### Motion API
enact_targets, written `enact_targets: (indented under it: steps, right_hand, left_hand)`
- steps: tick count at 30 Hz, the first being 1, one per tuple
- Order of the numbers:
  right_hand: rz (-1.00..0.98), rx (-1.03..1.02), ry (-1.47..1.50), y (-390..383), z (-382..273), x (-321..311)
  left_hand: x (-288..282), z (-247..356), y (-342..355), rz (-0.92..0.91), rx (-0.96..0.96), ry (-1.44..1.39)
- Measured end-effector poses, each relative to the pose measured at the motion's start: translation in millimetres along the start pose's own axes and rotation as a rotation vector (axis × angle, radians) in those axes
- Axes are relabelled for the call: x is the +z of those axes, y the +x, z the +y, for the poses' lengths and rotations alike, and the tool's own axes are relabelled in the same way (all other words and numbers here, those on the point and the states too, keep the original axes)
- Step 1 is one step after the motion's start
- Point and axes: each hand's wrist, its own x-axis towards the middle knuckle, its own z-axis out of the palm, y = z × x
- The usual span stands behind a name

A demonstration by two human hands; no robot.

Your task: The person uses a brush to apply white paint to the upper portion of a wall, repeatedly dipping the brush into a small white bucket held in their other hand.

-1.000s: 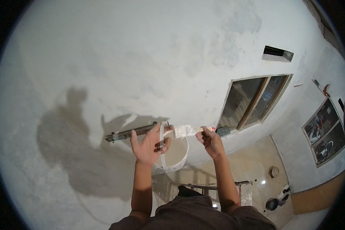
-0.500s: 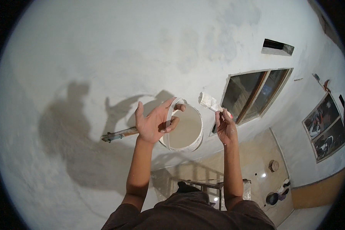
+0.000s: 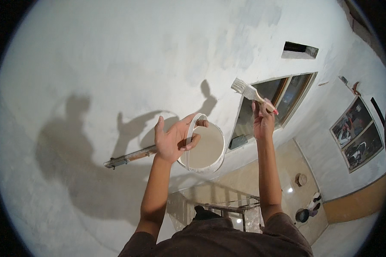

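A white bucket [image 3: 208, 147] of pale, milky paint hangs from my left hand [image 3: 174, 139]. Its handle [image 3: 190, 139] runs across the curled fingers, while the thumb sticks up free. In my right hand [image 3: 263, 122] is a paintbrush [image 3: 252, 92] with a light wooden handle and a red end. Its whitened bristles point up and left, and the hand is raised to the right of the bucket and above its rim.
A patchy white wall [image 3: 128, 55] fills the left and far side. To the right are a framed window [image 3: 294, 96] and a small wall opening [image 3: 300, 50]. A metal rail [image 3: 128, 158] shows behind my left hand. Below, a ladder-like stand [image 3: 251, 218] and a dark bowl [image 3: 302, 215] are on the floor.
My right hand has lifted the paintbrush up and to the right, farther from the bucket. The left hand keeps the bucket in nearly the same place.
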Motion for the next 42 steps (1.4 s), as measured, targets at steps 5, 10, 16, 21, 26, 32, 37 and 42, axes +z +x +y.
enact_targets:
  steps: [5,10,16,21,26,32,37,42]
  right_hand:
    - [-0.281,-0.699,-0.568,50.9,-1.1,30.7]
    - [-0.511,-0.881,-0.782,103.3,-13.2,48.7]
    - [-0.575,-1.061,-1.079,130.2,-32.5,94.3]
    - [-0.6,-1.223,-1.05,130.3,-40.1,101.0]
    - [-0.712,-0.991,-1.28,112.6,-13.1,42.9]
    - [-0.811,-0.948,-1.299,117.5,-23.5,56.5]
    - [-0.76,-1.286,-1.179,142.3,-50.7,116.1]
    - [-0.683,-1.333,-1.116,128.2,-38.1,107.2]
  left_hand:
    - [-4.8,3.0,0.7,-0.015,-0.018,-0.016]
    - [-0.1,7.1,4.9,-0.032,-0.02,0.032]
    - [-8.1,6.4,9.7,-0.053,-0.018,0.022]
    - [-8.2,7.2,17.5,-0.086,0.0,0.039]
    - [-13.5,5.1,16.3,-0.04,-0.002,0.039]
    - [-16.6,7.2,17.1,-0.016,-0.002,0.032]
    - [-20.6,8.1,22.4,-0.039,-0.043,0.033]
    - [-28.2,6.3,20.5,-0.07,-0.019,-0.003]
